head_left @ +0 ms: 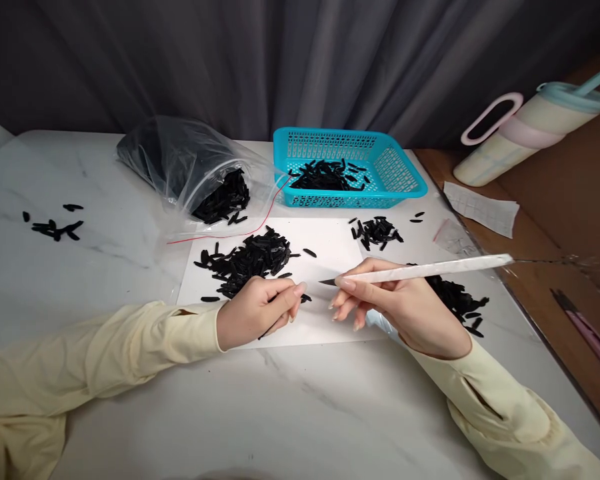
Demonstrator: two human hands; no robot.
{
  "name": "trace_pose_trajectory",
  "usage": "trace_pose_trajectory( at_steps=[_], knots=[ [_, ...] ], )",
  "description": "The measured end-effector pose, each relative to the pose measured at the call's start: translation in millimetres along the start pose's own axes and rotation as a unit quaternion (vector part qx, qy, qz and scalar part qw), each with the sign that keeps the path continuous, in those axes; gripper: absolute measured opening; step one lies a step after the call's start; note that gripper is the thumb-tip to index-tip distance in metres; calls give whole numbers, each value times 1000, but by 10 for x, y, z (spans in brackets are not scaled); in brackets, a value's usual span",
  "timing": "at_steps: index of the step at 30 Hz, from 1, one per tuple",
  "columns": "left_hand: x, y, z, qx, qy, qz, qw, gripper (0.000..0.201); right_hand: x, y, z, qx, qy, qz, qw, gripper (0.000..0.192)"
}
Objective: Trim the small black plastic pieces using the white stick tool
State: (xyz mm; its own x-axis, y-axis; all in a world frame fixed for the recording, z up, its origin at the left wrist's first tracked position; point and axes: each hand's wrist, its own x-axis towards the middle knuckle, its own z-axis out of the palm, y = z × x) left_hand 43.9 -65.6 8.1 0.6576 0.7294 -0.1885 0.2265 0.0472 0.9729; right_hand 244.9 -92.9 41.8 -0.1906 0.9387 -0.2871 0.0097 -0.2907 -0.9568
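My right hand [380, 297] pinches a slim white-handled tool [430, 268] near its front. The tool's dark pointed tip faces left, towards my left hand [267, 303]. That hand is closed, thumb against fingers, over a white paper sheet [325, 240]. Whatever it grips is mostly hidden; a dark tip shows just past the thumb, but I cannot tell whether it is held or lies on the paper. Right behind my left hand is a pile of small, narrow black pieces [253, 260]. Another heap of black pieces [457, 297] lies beyond my right wrist.
A clear plastic bag [180, 167] spills black pieces at the back. Beside it stands a blue basket [355, 200] holding more. A small cluster [377, 232] lies before the basket, others [57, 230] far left. At right are a tumbler [520, 140], a paper slip [483, 208] and a pink-handled cutter [587, 327].
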Motion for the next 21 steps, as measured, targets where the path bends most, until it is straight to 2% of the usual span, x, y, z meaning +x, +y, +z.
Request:
trace_pose_trajectory(
  at_steps=[6,11,17,21],
  knots=[
    [6,-4,8,14,3,3,1000,38,-20,2,5,-9,-29,16,999,19],
    [3,8,17,36,13,11,999,37,-46,-36,61,-18,-20,46,999,19],
    [-3,25,27,61,31,3,998,37,-45,-54,57,-137,15,17,990,19],
    [4,29,23,77,31,8,997,36,-51,-29,68,-148,31,-12,988,13]
  ],
)
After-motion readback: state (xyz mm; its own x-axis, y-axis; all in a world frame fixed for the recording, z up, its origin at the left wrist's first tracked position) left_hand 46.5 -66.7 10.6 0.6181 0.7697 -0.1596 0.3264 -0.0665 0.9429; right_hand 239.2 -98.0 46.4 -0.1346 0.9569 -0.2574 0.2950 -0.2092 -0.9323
